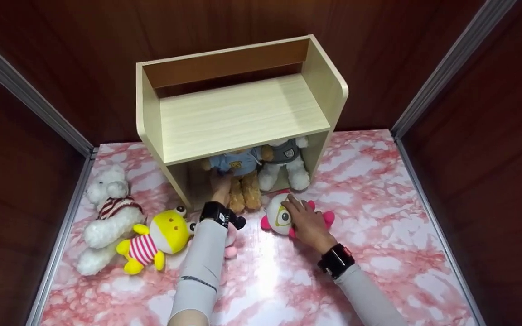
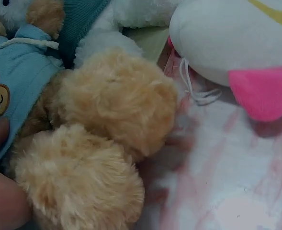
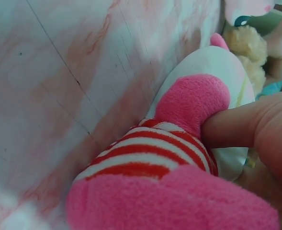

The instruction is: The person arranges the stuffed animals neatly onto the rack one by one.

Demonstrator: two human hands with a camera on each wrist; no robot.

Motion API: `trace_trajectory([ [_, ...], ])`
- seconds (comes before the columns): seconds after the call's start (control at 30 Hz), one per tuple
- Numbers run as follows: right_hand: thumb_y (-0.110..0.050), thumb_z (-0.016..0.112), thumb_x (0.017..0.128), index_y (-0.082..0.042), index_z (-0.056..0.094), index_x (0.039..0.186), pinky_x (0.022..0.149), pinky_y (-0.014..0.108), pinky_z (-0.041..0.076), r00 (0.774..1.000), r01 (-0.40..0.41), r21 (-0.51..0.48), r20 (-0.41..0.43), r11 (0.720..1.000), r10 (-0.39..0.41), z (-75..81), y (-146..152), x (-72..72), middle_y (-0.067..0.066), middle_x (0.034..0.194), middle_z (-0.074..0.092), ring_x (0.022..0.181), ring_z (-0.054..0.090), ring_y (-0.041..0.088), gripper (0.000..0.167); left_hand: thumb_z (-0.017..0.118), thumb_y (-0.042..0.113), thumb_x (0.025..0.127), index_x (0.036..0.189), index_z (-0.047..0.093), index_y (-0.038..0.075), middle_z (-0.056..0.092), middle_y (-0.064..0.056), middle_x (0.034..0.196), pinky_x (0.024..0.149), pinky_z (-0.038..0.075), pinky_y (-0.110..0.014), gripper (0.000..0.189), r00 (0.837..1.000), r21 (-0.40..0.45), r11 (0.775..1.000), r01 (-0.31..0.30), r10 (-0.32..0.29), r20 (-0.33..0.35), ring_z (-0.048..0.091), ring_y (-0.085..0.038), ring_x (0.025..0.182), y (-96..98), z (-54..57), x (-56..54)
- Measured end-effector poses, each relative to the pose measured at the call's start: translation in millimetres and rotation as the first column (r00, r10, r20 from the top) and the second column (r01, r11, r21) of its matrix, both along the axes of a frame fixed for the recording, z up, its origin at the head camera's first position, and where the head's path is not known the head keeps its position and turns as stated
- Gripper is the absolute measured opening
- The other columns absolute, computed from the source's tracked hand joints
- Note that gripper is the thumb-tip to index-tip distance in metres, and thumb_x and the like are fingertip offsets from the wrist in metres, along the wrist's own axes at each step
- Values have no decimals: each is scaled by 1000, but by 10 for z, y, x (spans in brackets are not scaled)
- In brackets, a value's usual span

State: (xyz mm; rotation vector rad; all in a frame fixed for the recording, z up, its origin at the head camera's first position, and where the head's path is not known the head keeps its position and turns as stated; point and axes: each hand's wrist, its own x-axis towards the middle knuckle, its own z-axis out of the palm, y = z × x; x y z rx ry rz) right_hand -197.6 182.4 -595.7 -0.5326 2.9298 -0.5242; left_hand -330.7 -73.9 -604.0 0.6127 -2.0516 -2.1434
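A brown teddy bear (image 1: pixel 244 192) in a light blue hoodie sits in the shelf's lower compartment, its furry feet (image 2: pixel 83 172) toward the front. My left hand (image 1: pixel 221 186) holds it by its side, with a fingertip on the hoodie (image 2: pixel 28 81) in the left wrist view. On the floor in front of the shelf lies a plush toy (image 1: pixel 279 215) with a white head, pink limbs and a red-striped body (image 3: pixel 145 148). Over its head and body, my right hand (image 1: pixel 308 226) grips it, the thumb against a pink arm (image 3: pixel 193 100).
Beside the bear sits a white plush in a grey vest (image 1: pixel 284 154). The wooden shelf (image 1: pixel 243 117) stands against the back wall. At the left lie a white plush (image 1: pixel 113 226) and a yellow frog plush (image 1: pixel 170 231). A pink plush (image 1: pixel 230 251) is partly behind my left forearm.
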Motion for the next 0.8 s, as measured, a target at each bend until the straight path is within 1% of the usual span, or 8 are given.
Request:
trace_trajectory([
  [0.2,-4,82,80,-17,44,155,94,78,43,1000,16,11,13,1000,-16,-23,-80,76,13,168,29,144,36,51,86,63,5,95,138,50,-8,55,-21,140,113,40,-37,47,998,38,998,54,-54,18,51,-31,129,48,-54,-6],
  [0.3,-5,81,81,-15,44,155,95,78,43,1000,12,17,-2,1000,-12,-22,-136,86,14,167,31,143,37,52,83,63,11,95,138,50,-5,54,-19,141,112,40,-36,48,997,0,997,80,-80,9,51,-29,128,32,-144,-54],
  [0.4,-5,80,83,-15,45,154,95,77,43,1000,12,24,-21,1000,-12,-6,-170,87,14,166,33,142,38,53,80,64,15,94,138,53,-2,58,-15,138,109,44,-35,48,995,-118,988,98,-102,-24,55,-27,124,14,-252,-129],
  [0.5,-4,81,82,-15,46,153,92,76,45,999,22,31,-37,999,-21,6,-171,85,14,165,35,140,40,52,80,65,24,94,119,64,-1,67,-13,114,92,52,-37,35,995,-330,939,94,-103,-12,64,-27,101,15,-314,-180],
  [0.57,-4,84,80,-15,47,152,91,75,46,999,30,34,-44,999,-29,4,-161,78,14,165,35,140,40,52,82,66,29,93,104,68,1,68,-12,97,81,54,-39,30,996,-451,889,80,-84,11,64,-28,86,31,-286,-181],
  [0.6,-5,85,78,-15,47,152,91,75,46,998,35,36,-45,999,-33,3,-156,72,14,165,35,140,41,52,84,67,30,92,97,67,1,67,-12,90,77,53,-40,29,997,-488,870,72,-71,20,63,-29,80,44,-260,-174],
  [0.63,-5,87,77,-15,47,152,90,74,46,998,38,39,-45,999,-36,1,-151,66,14,165,35,140,41,52,85,67,28,92,96,67,1,67,-13,89,77,53,-40,28,998,-502,863,60,-62,11,63,-29,79,61,-239,-168],
  [0.8,-6,87,77,-16,45,154,93,75,45,998,59,37,-20,998,-58,4,-134,20,13,166,32,141,39,52,88,64,11,94,127,57,-13,65,-24,125,104,47,-39,42,994,-430,901,53,-90,-65,60,-35,117,142,-25,-50],
])
